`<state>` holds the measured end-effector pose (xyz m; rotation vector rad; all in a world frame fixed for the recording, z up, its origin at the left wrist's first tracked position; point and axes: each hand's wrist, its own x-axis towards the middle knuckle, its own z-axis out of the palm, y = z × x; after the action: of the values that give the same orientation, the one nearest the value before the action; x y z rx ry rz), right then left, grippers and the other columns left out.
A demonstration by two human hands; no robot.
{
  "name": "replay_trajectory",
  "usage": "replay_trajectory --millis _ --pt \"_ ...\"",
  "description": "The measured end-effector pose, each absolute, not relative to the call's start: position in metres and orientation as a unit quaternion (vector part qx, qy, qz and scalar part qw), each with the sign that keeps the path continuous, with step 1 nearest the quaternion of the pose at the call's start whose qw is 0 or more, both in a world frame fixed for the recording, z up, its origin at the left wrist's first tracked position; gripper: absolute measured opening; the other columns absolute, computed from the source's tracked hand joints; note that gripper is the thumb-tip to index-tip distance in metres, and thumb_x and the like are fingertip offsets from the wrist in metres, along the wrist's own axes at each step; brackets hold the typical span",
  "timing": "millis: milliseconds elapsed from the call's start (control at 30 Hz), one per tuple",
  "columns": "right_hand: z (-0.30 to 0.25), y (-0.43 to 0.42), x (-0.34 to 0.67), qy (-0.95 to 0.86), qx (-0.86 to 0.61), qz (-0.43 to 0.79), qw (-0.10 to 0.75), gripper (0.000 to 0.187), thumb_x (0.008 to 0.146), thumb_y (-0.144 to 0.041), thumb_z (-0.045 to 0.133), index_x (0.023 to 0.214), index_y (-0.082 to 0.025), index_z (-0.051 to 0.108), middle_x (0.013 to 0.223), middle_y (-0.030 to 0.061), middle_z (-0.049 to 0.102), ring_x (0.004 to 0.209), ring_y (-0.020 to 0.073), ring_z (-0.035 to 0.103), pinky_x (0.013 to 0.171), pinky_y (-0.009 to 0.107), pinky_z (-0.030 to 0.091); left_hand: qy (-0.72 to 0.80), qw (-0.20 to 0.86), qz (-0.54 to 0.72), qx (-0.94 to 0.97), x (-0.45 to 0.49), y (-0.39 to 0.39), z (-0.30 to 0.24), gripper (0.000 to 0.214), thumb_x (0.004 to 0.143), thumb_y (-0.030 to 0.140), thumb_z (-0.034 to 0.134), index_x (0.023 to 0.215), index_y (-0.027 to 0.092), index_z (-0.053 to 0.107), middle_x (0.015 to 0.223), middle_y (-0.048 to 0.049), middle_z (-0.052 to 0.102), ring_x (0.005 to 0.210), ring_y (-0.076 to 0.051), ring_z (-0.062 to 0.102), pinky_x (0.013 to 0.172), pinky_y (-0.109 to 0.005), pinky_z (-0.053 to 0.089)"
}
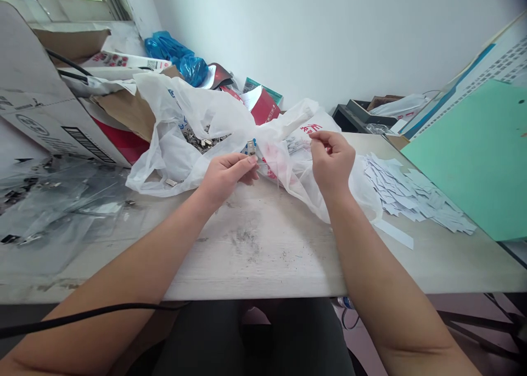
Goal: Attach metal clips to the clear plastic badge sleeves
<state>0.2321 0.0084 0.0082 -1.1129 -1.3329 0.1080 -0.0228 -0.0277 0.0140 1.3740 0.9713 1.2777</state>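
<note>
At the frame's left edge, clear flat plastic packets [78, 206] with small pieces inside looked finished. Beside them, loose silvery metal pieces [201, 144] filled a translucent white plastic bag [222, 110], so much seemed left. Near centre, the left hand [227, 177] pinched a small silvery metal clip [251, 147]; the right hand [334, 159] pressed its fingertips together, contents unclear. White paper slips [395, 186] lay right.

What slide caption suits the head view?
Left hand pinching a small silvery metal piece, curled right hand in front of a translucent white plastic bag with red print.
</note>
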Motion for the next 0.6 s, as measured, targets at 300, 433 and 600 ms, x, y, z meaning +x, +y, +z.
replay_trajectory --millis 300,433,600 --pt "-0.007 0.043 0.265 -0.627 -0.634 -0.024 0.451 0.031 0.094 -0.03 0.061 0.114 -0.023 0.084 0.122 0.015 0.085 0.117 0.0377 0.075 0.116 0.062 0.055 0.412 0.514 0.578 0.482 -0.024 -0.021 0.011 0.035 0.076 0.05 0.094 0.069 0.02 0.076 0.064 -0.0025 0.069 0.055 -0.012 0.057 0.056 -0.027 0.048" --pt "-0.013 0.044 0.258 -0.671 -0.644 -0.032 0.366 0.041 0.097 -0.032 0.064 0.132 -0.022 0.084 0.143 0.0191 0.081 0.142 0.043 0.067 0.128 0.066 0.046 0.423 0.446 0.618 0.49 -0.029 -0.024 0.022 0.024 0.075 0.041 0.084 0.067 0.022 0.072 0.063 -0.0023 0.069 0.058 -0.014 0.06 0.057 -0.028 0.052" --pt "-0.018 0.045 0.252 -0.686 -0.658 -0.011 0.311 0.049 0.102 -0.035 0.064 0.146 -0.019 0.081 0.16 0.0208 0.075 0.154 0.0443 0.062 0.135 0.066 0.041 0.445 0.351 0.682 0.462 -0.064 -0.042 0.043 0.022 0.081 0.037 0.081 0.072 0.023 0.067 0.066 0.0003 0.067 0.057 -0.012 0.06 0.058 -0.031 0.053"
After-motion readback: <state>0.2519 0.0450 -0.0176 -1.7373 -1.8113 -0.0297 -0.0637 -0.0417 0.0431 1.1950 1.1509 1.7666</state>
